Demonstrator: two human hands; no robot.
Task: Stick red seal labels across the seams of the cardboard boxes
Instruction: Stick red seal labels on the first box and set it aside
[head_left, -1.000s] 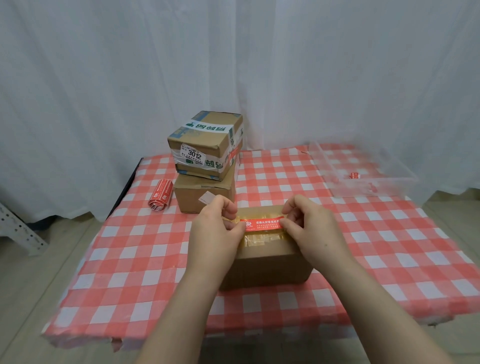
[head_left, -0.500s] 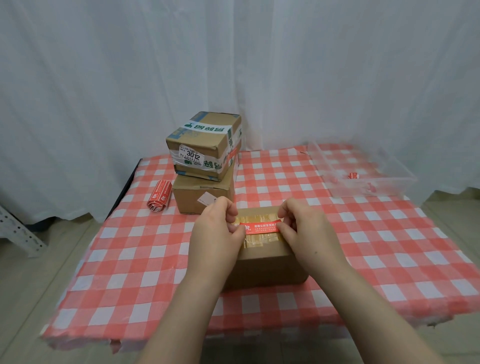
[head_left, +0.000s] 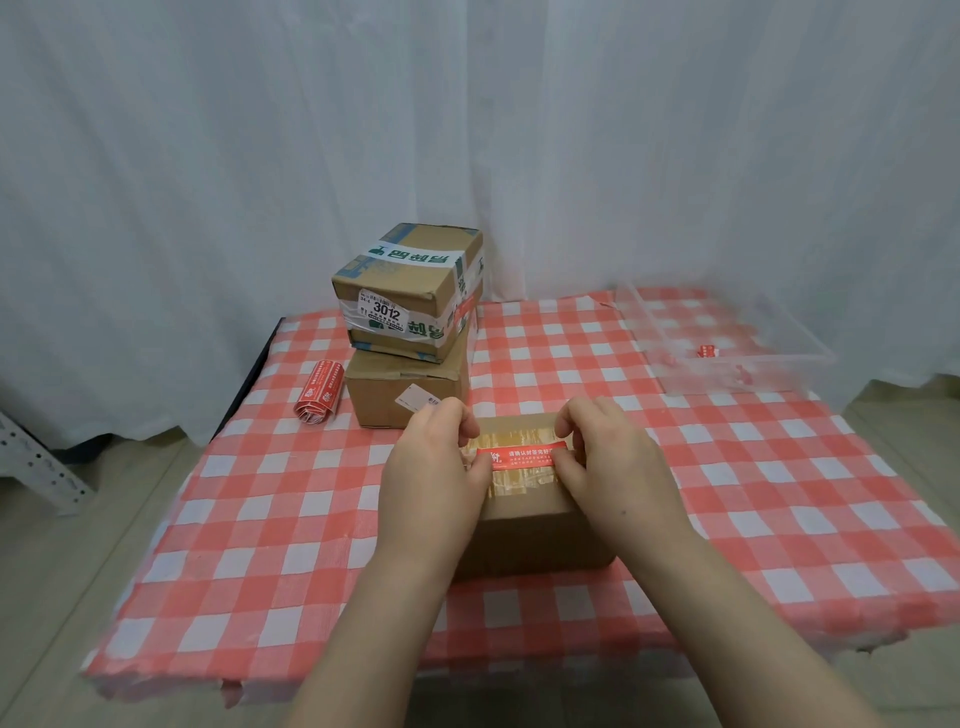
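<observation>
A brown cardboard box (head_left: 535, 530) lies near the table's front, its top seam covered with clear tape. A red seal label (head_left: 522, 453) with white print stretches across that taped seam. My left hand (head_left: 436, 467) pinches the label's left end and my right hand (head_left: 605, 457) pinches its right end, holding it flat against the box top. Both label ends are hidden under my fingers.
Two stacked cardboard boxes (head_left: 415, 332) stand behind on the left, the upper one marked 3012. A roll of red labels (head_left: 318, 394) lies left of them. A clear plastic bin (head_left: 727, 343) sits at the back right. The checked tablecloth (head_left: 779, 493) covers the table.
Both hands have lowered the label from above the box down onto its taped top, moving slightly toward me.
</observation>
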